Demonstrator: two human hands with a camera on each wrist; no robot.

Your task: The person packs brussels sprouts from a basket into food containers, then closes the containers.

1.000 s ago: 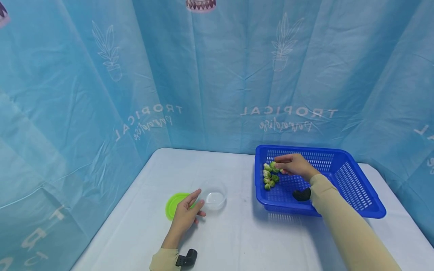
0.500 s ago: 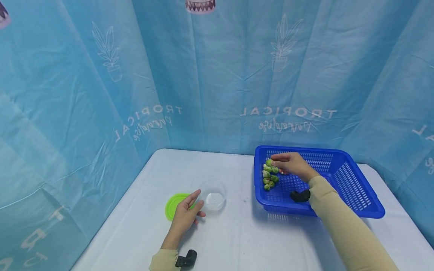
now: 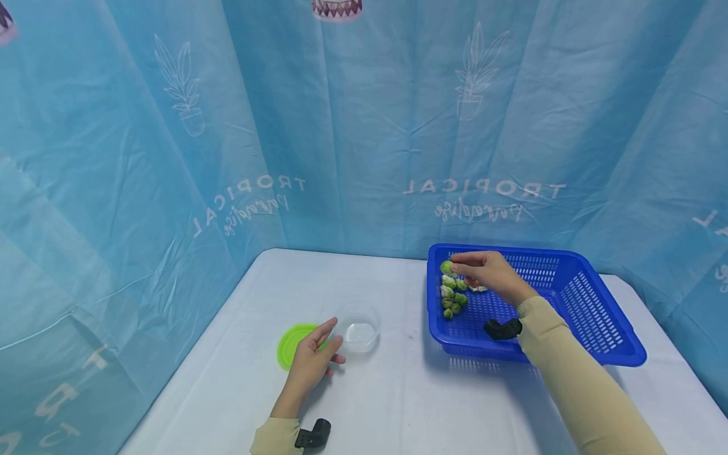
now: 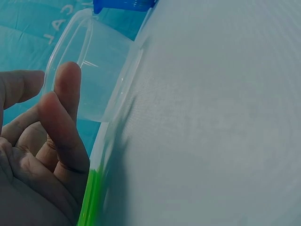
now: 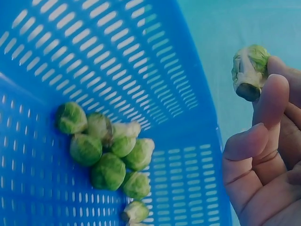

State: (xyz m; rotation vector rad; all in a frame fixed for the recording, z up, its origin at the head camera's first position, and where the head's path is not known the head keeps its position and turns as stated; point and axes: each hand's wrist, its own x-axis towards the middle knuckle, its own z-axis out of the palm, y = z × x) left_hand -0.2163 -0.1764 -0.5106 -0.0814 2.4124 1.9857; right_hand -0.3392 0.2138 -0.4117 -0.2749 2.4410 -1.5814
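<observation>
My right hand (image 3: 493, 275) pinches a Brussels sprout (image 5: 248, 73) between thumb and fingertips, lifted above the left part of a blue basket (image 3: 435, 316). Below it, several more Brussels sprouts (image 5: 107, 172) lie clustered on the basket floor. On the left, my left hand (image 3: 309, 363) is beside a clear plastic bowl (image 3: 361, 338), its fingers loosely bent. In the left wrist view the fingertips (image 4: 68, 77) overlap the bowl's rim; whether they press on it I cannot tell. The bowl stands upright and no sprout shows in it.
A bright green lid (image 3: 288, 346) lies on the white table (image 3: 392, 398), partly behind my left hand. Blue printed curtains (image 3: 364, 139) hang along the table's back and sides. The basket's raised walls surround the sprouts.
My right hand has moved up and slightly left, carrying one Brussels sprout away from the cluster. The left hand, bowl and lid stay where they were.
</observation>
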